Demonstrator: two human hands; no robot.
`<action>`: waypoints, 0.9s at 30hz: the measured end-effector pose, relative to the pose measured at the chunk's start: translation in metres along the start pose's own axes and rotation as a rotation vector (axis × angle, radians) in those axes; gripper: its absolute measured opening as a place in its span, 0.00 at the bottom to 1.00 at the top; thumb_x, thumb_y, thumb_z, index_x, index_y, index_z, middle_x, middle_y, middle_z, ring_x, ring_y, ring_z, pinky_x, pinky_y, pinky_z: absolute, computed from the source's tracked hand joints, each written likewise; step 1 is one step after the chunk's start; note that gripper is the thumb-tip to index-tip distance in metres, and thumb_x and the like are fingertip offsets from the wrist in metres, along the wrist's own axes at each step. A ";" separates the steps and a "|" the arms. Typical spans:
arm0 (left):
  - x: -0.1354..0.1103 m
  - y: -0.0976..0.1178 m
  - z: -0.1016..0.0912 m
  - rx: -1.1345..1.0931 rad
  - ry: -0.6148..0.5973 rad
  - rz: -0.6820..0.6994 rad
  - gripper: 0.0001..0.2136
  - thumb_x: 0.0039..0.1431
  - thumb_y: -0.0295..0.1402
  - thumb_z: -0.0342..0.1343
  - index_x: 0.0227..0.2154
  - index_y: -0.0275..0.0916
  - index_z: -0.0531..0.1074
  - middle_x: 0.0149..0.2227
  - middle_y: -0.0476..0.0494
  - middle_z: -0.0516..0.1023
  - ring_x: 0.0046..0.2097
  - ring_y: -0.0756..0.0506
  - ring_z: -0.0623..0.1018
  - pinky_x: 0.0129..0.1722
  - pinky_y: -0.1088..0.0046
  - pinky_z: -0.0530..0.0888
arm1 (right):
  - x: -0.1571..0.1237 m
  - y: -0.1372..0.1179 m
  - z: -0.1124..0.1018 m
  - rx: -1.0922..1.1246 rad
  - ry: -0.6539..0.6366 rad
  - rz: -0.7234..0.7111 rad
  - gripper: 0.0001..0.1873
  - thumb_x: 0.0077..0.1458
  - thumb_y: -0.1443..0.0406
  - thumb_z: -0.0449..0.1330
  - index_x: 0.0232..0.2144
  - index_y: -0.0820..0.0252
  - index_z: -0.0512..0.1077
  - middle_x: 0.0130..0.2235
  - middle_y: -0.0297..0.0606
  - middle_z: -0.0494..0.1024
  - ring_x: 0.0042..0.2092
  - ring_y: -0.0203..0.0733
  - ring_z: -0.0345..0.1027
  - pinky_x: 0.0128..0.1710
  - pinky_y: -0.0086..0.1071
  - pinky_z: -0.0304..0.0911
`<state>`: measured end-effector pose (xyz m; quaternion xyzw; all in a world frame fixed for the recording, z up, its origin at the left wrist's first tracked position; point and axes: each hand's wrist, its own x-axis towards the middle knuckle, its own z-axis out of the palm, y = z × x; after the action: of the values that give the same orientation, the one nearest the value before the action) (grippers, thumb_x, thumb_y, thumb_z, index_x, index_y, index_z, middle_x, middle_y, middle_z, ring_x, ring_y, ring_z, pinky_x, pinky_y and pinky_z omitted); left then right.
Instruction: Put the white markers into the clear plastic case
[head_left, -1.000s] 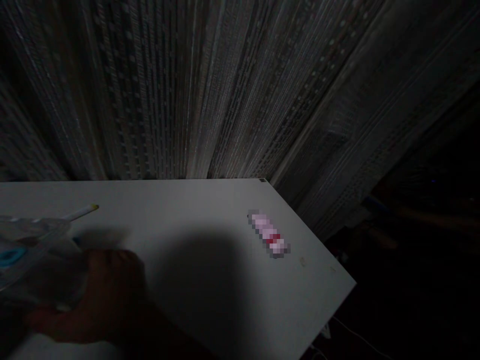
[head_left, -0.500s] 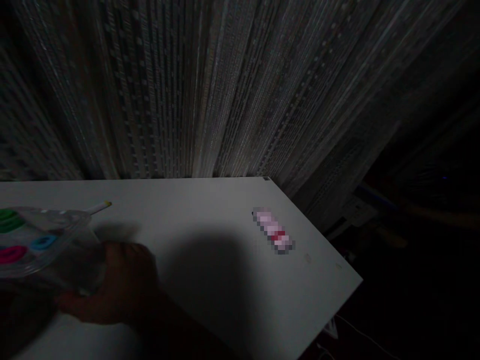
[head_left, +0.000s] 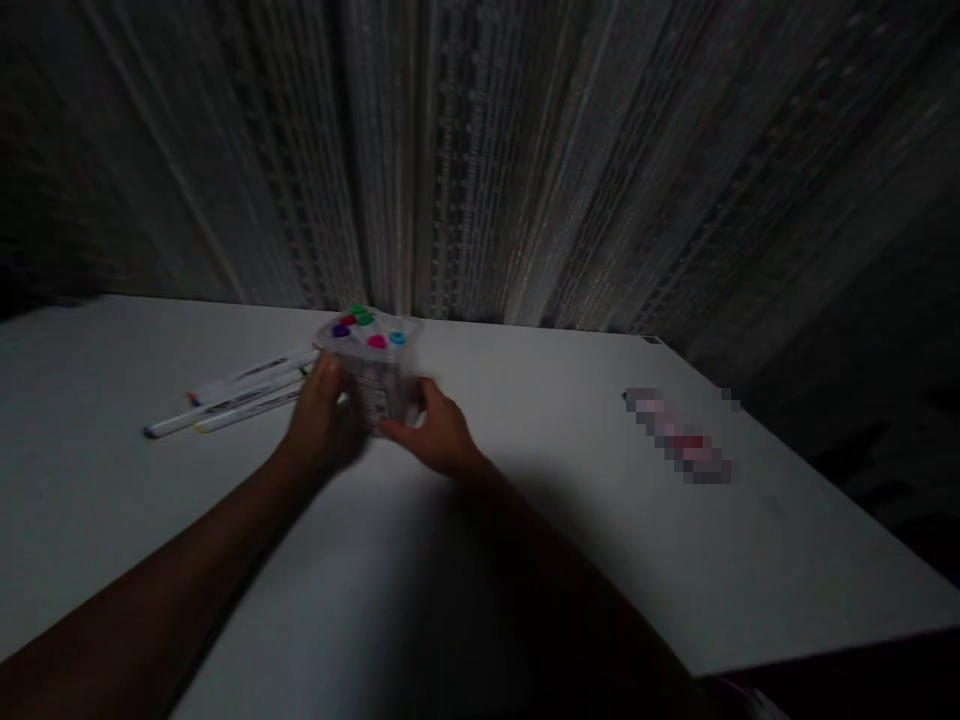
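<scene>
Between my two hands is a clear plastic marker box (head_left: 373, 385), held upright, with green, red, purple, pink and blue round ends of markers showing at its top. My left hand (head_left: 319, 415) grips its left side, the thumb near the front edge. Around the right side is my right hand (head_left: 439, 430), thumb across the lower front. Several white markers (head_left: 240, 392) lie on the table to the left of the box, partly behind my left hand. Whether the box touches the table I cannot tell.
A white table (head_left: 555, 390) stretches under everything, its right edge dropping into darkness. A blurred-out pinkish item with a red band (head_left: 675, 435) lies toward the right. Grey patterned curtains (head_left: 480, 170) hang behind the table's back edge.
My view has swung left and back, so the box now sits nearer the middle and looks smaller. My left hand and more of the loose markers have come into sight.
</scene>
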<state>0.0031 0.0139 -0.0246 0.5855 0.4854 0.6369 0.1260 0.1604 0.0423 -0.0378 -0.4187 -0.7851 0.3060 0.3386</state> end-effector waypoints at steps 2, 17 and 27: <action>0.008 0.006 -0.004 -0.057 0.012 -0.009 0.26 0.59 0.50 0.36 0.46 0.35 0.65 0.47 0.39 0.71 0.46 0.45 0.72 0.44 0.67 0.71 | 0.001 -0.002 0.001 0.046 0.027 -0.002 0.25 0.43 0.56 0.64 0.42 0.60 0.64 0.41 0.39 0.73 0.40 0.42 0.67 0.39 0.35 0.62; 0.015 -0.028 -0.056 0.640 -0.395 -0.181 0.19 0.51 0.45 0.48 0.38 0.36 0.73 0.37 0.42 0.77 0.36 0.44 0.74 0.37 0.70 0.67 | 0.002 -0.009 0.004 0.013 0.086 0.023 0.23 0.44 0.59 0.62 0.42 0.62 0.64 0.43 0.43 0.73 0.43 0.45 0.67 0.42 0.37 0.62; 0.013 -0.023 -0.058 0.655 -0.560 -0.245 0.17 0.46 0.41 0.52 0.37 0.37 0.73 0.35 0.44 0.76 0.35 0.45 0.73 0.34 0.72 0.65 | 0.000 -0.010 0.004 0.010 0.103 0.021 0.24 0.46 0.60 0.61 0.45 0.59 0.62 0.46 0.43 0.72 0.46 0.46 0.67 0.46 0.39 0.61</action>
<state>-0.0600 0.0077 -0.0247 0.6825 0.6746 0.2468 0.1349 0.1525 0.0371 -0.0328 -0.4401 -0.7608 0.2917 0.3774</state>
